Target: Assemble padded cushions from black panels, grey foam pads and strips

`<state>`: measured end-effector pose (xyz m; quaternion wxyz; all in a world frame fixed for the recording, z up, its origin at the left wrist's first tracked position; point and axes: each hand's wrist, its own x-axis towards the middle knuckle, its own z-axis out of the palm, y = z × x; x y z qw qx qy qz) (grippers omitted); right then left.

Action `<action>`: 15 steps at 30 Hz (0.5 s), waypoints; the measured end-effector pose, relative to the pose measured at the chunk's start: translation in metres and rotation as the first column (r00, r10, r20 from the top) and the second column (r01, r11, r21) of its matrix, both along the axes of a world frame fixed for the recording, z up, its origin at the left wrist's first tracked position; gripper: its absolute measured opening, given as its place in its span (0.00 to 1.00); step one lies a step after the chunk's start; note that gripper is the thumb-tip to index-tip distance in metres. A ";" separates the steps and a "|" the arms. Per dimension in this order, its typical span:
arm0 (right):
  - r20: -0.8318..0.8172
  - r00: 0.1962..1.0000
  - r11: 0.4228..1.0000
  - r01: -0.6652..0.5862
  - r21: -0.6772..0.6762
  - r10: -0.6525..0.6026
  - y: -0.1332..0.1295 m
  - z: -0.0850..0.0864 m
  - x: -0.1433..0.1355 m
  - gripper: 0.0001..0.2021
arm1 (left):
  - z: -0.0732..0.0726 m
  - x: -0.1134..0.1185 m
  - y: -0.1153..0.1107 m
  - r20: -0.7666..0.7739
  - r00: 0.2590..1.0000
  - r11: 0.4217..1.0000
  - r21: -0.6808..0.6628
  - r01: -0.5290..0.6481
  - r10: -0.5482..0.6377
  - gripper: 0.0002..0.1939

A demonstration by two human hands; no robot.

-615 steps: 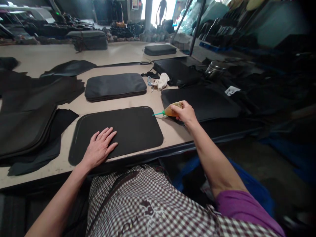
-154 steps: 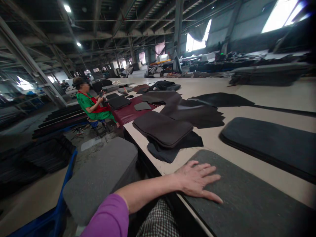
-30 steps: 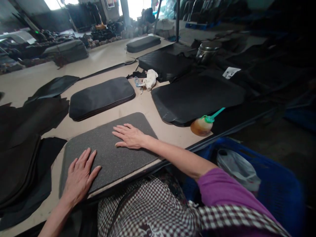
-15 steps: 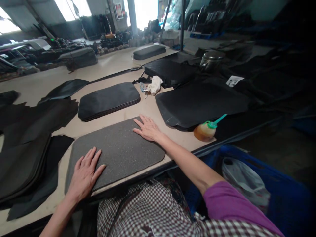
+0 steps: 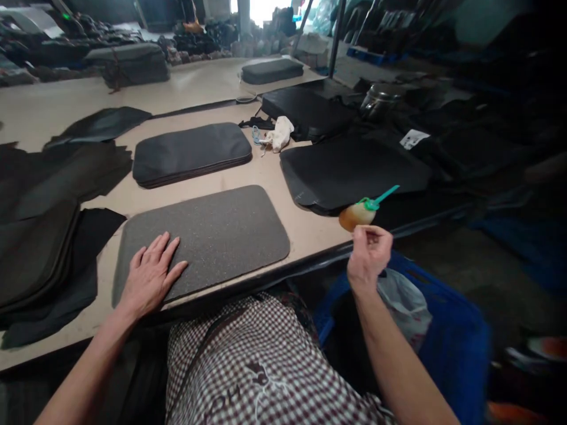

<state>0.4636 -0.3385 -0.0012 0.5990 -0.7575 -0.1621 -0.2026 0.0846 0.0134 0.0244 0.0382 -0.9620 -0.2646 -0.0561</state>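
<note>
A grey board with rounded corners and pale specks [image 5: 221,236] lies flat along the table's near edge. My left hand [image 5: 153,271] rests on its left part, palm down, fingers spread. Off the board's right side, over the table edge, my right hand [image 5: 370,257] is closed with fingertips curled to the thumb. Whatever it may pinch is hidden. Just behind those fingers sits a squeeze bottle [image 5: 354,216] of amber liquid with a green cap and spout. I cannot tell whether hand and bottle touch.
Dark stacked panels [image 5: 192,153] lie behind the board, with black sheets [image 5: 39,254] on the left. A large black panel [image 5: 354,168] lies at right, near a white cloth bundle [image 5: 280,134]. Below the edge stands a blue crate [image 5: 460,330] with a plastic bag [image 5: 405,307].
My right hand has left the board's far right corner, moved right toward the bottle and closed. My left hand stays on the board. The view has tipped downward.
</note>
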 end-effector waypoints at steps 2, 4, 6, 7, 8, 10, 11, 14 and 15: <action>-0.056 0.995 0.995 0.085 0.050 -0.082 -0.021 -0.009 0.018 0.27 | 0.000 0.000 0.000 -0.005 1.000 1.000 -0.010 0.000 0.000 0.37; -0.067 0.997 0.999 0.044 -0.004 -0.044 -0.031 -0.014 0.038 0.39 | 0.001 0.000 -0.001 -0.004 1.000 1.000 -0.016 0.001 -0.001 0.37; -0.059 0.998 0.995 -0.032 -0.096 0.026 -0.031 -0.016 0.055 0.48 | 0.001 0.001 -0.001 0.000 1.000 1.000 -0.016 0.001 -0.001 0.37; -0.063 0.997 0.987 -0.060 -0.150 0.051 -0.029 -0.017 0.061 0.51 | 0.002 0.001 -0.001 0.000 1.000 1.000 -0.014 0.000 0.000 0.37; -0.076 0.995 0.977 -0.077 -0.199 0.063 -0.027 -0.017 0.066 0.53 | 0.002 0.002 -0.001 -0.002 1.000 1.000 -0.012 -0.002 0.002 0.37; -0.104 0.994 0.958 -0.063 -0.281 0.035 -0.022 -0.017 0.070 0.54 | 0.004 0.003 -0.003 -0.009 1.000 1.000 -0.010 -0.015 0.015 0.37; -0.113 0.994 0.952 -0.044 -0.301 0.010 -0.020 -0.017 0.071 0.54 | 0.005 0.003 -0.004 -0.016 1.000 1.000 -0.012 -0.022 0.022 0.36; -0.116 0.992 0.973 0.023 -0.228 -0.051 -0.014 -0.012 0.065 0.47 | 0.012 0.004 -0.009 -0.033 0.999 0.998 -0.035 -0.043 0.042 0.36; -0.104 0.992 0.988 0.055 -0.147 -0.071 -0.012 -0.007 0.060 0.42 | 0.014 0.004 -0.011 -0.033 0.998 0.998 -0.045 -0.047 0.046 0.35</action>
